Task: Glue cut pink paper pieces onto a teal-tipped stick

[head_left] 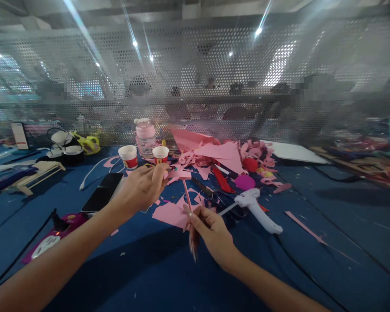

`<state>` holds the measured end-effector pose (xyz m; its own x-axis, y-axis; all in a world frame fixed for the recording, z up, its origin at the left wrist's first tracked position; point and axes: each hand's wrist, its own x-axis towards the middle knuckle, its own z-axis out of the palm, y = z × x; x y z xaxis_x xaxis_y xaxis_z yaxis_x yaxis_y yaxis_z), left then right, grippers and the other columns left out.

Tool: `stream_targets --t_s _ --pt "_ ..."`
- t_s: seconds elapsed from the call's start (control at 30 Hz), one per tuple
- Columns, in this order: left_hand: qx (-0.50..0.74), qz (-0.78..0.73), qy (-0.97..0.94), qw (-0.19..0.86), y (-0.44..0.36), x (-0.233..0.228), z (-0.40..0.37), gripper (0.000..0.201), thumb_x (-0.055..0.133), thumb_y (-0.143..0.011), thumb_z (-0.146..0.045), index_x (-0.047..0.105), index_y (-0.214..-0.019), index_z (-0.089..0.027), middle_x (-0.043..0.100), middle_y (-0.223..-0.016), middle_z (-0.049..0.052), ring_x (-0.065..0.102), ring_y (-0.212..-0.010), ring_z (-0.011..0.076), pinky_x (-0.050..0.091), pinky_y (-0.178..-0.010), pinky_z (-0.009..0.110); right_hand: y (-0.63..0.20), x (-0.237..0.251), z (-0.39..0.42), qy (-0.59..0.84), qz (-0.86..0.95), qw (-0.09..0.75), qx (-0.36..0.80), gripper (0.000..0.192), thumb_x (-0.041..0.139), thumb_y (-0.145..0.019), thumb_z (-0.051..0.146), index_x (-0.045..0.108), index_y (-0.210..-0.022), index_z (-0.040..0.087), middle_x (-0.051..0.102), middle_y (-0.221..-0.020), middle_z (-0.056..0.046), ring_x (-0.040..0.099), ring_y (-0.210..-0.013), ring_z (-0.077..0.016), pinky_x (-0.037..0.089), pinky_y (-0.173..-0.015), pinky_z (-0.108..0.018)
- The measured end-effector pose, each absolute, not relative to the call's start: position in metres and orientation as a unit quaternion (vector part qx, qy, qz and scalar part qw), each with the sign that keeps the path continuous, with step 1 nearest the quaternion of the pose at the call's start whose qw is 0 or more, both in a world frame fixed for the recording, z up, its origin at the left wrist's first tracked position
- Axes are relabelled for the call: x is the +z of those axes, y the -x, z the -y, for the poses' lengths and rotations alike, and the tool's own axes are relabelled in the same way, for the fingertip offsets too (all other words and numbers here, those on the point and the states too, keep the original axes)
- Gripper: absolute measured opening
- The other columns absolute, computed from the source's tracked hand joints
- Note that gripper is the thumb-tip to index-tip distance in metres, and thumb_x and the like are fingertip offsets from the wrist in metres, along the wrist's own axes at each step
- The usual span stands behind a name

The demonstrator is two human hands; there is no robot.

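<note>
My left hand (143, 187) is closed, its fingertips at the edge of a small pink paper piece (182, 174). From under that piece a thin pink stick (186, 195) slants down toward me. The lower end of the stick is pinched in my right hand (211, 234). Whether stick and paper piece are joined I cannot tell. Behind and below the stick lies a cut pink sheet (170, 215). To the right of my right hand, a white glue gun (260, 212) rests on its side with its cord running toward me.
Pink paper scraps (221, 156) are heaped at the back middle. Paper cups (128, 157), a pink-lidded bottle (145, 136) and a phone (104, 193) stand or lie left of them. A purple power strip (58, 236) is near left; a perforated metal screen (195, 73) rises behind.
</note>
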<state>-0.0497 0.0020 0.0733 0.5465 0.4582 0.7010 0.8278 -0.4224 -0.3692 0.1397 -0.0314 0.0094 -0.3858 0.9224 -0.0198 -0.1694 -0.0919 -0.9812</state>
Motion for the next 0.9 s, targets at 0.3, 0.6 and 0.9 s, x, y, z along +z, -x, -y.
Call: stream_targets --t_s 0.3,0.6,0.9 --pt "-0.296 0.422 0.786 0.341 0.051 0.073 -0.002 0.014 0.042 -0.080 -0.009 0.051 -0.089 -0.014 0.062 -0.088 0.011 0.057 -0.080 0.0219 0.047 -0.069 0.036 -0.140 0.009 0.033 0.378 0.537 0.435 0.616 0.034 0.057 -0.073 0.047 0.045 -0.062 0.017 0.049 -0.041 0.007 0.046 -0.030 -0.0066 0.040 -0.031 -0.017" --pt "-0.374 0.498 0.752 0.215 0.034 0.067 0.003 0.037 0.043 -0.083 -0.013 0.053 -0.117 -0.025 0.044 -0.086 0.006 0.046 -0.080 0.0186 0.044 -0.071 0.037 -0.140 0.010 0.033 0.391 0.528 0.463 0.594 0.034 0.060 -0.071 0.048 0.042 -0.063 0.020 0.045 -0.038 0.009 0.044 -0.028 -0.0076 0.039 -0.027 -0.019" --pt "-0.525 0.462 0.710 -0.075 0.031 0.051 -0.007 0.020 0.055 -0.078 -0.018 0.068 -0.093 -0.022 0.065 -0.081 0.004 0.059 -0.074 0.0153 0.050 -0.065 0.030 -0.139 0.013 0.034 0.387 0.535 0.453 0.599 0.038 0.060 -0.068 0.052 0.041 -0.062 0.021 0.045 -0.037 0.009 0.043 -0.027 -0.0075 0.038 -0.027 -0.018"
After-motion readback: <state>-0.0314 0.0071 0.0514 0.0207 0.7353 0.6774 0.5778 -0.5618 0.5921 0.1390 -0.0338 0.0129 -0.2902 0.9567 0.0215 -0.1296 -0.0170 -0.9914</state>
